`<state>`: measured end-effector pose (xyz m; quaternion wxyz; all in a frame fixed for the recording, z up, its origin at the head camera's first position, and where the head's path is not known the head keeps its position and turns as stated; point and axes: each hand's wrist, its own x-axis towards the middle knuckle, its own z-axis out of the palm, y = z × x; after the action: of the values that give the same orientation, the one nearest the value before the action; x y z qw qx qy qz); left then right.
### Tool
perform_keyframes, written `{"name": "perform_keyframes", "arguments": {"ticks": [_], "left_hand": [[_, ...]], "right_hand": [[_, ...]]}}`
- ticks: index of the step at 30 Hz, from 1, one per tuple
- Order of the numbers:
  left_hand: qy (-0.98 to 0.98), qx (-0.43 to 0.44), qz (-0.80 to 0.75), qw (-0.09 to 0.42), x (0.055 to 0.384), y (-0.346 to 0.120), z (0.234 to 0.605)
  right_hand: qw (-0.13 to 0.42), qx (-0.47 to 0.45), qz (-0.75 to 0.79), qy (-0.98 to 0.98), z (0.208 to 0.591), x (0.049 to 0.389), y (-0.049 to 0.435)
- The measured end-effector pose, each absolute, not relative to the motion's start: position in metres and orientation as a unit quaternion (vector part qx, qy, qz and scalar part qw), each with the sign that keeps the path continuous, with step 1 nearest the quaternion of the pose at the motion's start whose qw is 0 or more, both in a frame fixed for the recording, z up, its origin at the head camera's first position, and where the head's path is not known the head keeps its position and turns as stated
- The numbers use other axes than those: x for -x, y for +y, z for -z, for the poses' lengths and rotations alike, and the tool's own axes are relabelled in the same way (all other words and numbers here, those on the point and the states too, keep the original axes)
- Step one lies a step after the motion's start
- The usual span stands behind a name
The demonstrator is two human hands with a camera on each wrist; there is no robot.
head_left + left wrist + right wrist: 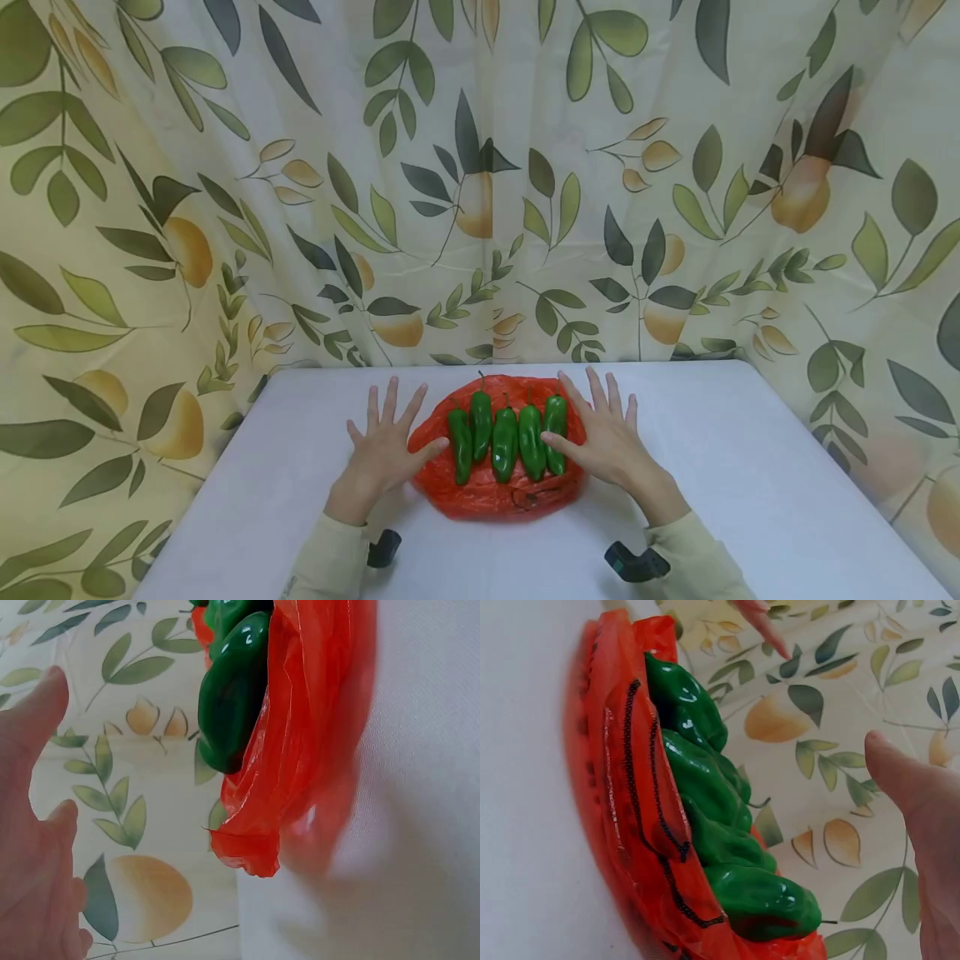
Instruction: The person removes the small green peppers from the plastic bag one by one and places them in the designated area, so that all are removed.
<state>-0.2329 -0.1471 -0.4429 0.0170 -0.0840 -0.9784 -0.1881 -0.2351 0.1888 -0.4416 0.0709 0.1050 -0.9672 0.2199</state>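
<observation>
sleeves point(326, 560) up close, left hand point(382, 452) and right hand point(609, 440) spread, gripping nothing; green peppers point(505, 446) look light, firm, slick, best gripped mid-body!

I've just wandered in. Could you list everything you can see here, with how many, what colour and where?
Table: one, white, in the lower middle.
Patterned backdrop: count unclear, cream with leaves and orange-yellow fruit, behind the table and along both sides.
Plastic bag: one, red with some black markings, on the table between the hands.
Peppers: five, glossy green, side by side on top of the bag.
Wrist devices: two, black, one at each wrist.
Sleeves: two, beige, on the person's forearms.
Left hand: one, bare, fingers spread, at the bag's left side.
Right hand: one, bare, fingers spread, at its right side.
</observation>
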Motion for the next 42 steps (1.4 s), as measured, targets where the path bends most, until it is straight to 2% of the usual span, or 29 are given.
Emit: {"name": "perform_keyframes", "arguments": {"ticks": [18, 26, 31, 42], "left_hand": [[-0.957, 0.127, 0.25, -0.075, 0.249, -0.153, 0.464], [-0.953, 0.133, 0.25, -0.106, 0.249, -0.15, 0.474], [-0.956, 0.126, 0.239, -0.116, 0.247, -0.147, 0.482], [-0.951, 0.118, 0.255, -0.127, 0.246, -0.147, 0.485]], "right_hand": [[0.037, -0.128, -0.253, -0.958, 0.447, 0.237, 0.187], [0.048, -0.137, -0.266, -0.953, 0.457, 0.24, 0.191], [0.046, -0.138, -0.287, -0.947, 0.462, 0.242, 0.19], [-0.003, -0.117, -0.29, -0.95, 0.474, 0.248, 0.191]]}}
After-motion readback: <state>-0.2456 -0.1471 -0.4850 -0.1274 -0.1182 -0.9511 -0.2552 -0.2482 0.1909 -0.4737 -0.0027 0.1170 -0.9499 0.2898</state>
